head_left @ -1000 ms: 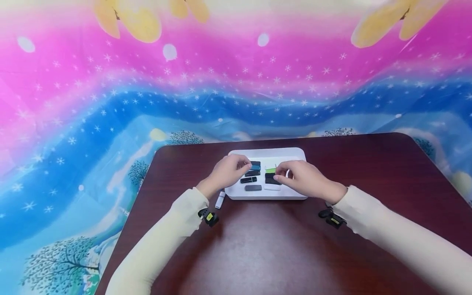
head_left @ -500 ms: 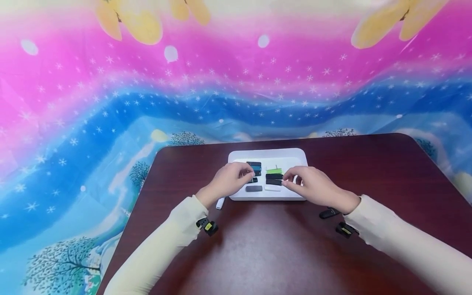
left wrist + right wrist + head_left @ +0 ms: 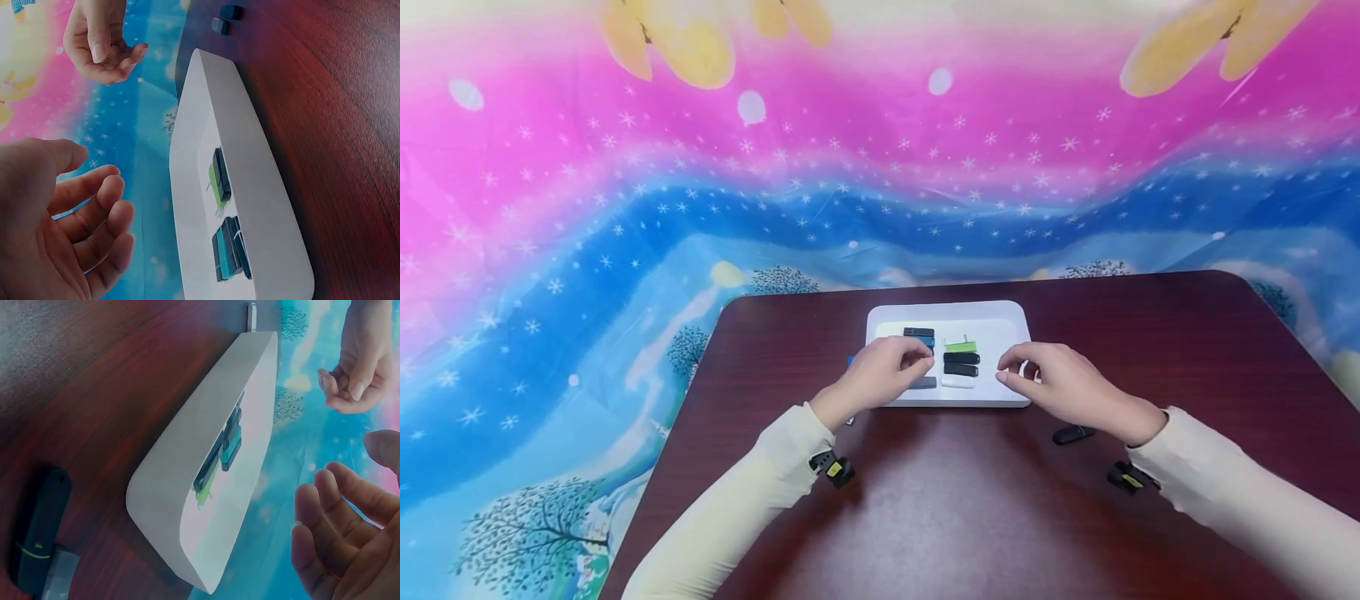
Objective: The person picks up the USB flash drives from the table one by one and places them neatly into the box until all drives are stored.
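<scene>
My left hand (image 3: 880, 372) hovers over the left side of a white tray (image 3: 947, 312), fingers loosely bent and holding nothing. My right hand (image 3: 1063, 387), also with nothing in it, is just off the tray's right side. In the tray lie small sticks that look like USB flash drives: two black ones (image 3: 961, 369), a white one (image 3: 957, 382) and a dark grey one (image 3: 925, 383). A teal one (image 3: 223, 252) lies among dark ones at the left. Above the black pair is a green piece (image 3: 960, 347) with thin wire ends. My left hand hides part of the left column.
On the dark red table (image 3: 955, 500), a black stick (image 3: 40, 528) with a greenish line lies right of the tray, with a grey translucent piece (image 3: 60, 573) beside it. A white stick (image 3: 252, 317) lies past the tray's left end. A patterned cloth (image 3: 850, 192) hangs behind.
My right hand has moved right, off the black sticks and out past the tray's side. The left hand has shifted slightly right and down, covering more of the left column.
</scene>
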### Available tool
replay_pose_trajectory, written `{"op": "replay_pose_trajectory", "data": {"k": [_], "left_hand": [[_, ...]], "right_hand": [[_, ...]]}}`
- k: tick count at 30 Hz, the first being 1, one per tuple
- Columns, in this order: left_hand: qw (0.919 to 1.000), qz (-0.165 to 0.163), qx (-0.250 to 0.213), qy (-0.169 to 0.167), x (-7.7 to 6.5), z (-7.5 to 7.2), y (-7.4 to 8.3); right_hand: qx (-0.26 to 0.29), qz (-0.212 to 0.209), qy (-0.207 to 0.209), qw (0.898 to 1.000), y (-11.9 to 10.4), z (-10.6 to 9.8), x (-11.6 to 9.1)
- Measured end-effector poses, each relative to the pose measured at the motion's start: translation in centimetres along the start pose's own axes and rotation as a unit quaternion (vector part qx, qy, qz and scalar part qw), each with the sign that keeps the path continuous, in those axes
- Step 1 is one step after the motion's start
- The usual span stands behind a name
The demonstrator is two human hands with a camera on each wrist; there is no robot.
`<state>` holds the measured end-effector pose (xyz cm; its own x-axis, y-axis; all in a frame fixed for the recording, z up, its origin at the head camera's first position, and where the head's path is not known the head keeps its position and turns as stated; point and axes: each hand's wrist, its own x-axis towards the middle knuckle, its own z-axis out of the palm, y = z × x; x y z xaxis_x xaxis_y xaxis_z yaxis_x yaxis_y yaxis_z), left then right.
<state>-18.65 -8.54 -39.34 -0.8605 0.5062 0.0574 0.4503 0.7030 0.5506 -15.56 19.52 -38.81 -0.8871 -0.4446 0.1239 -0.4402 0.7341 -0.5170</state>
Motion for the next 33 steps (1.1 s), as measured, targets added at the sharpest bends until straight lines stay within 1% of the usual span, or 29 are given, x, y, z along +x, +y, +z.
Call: {"op": "replay_pose_trajectory", "data": {"k": [10, 14, 19, 25, 33], "left_hand": [[0.9997, 0.017, -0.003, -0.017, 0.4, 0.8, 0.9], [0.9995, 0.023, 0.0, -0.023, 0.6, 1.2, 1.3], [0.9991, 0.028, -0.001, -0.031, 0.7, 1.3, 2.1], [0.9987, 0.033, 0.004, -0.04, 1.2, 1.8, 2.9], [0.9976, 0.039, 0.023, -0.051, 1.5, 2.6, 3.6]], "right_hand": [[0.017, 0.012, 0.019, 1.0, 1.3, -0.8, -1.1], [0.017, 0.018, 0.026, 0.999, 1.7, -1.3, -1.5], [0.014, 0.026, 0.033, 0.999, 2.3, -1.8, -2.0], [0.007, 0.033, 0.045, 0.998, 3.8, -2.4, -2.9], [0.022, 0.047, 0.05, 0.997, 5.6, -2.9, -4.0]]}}
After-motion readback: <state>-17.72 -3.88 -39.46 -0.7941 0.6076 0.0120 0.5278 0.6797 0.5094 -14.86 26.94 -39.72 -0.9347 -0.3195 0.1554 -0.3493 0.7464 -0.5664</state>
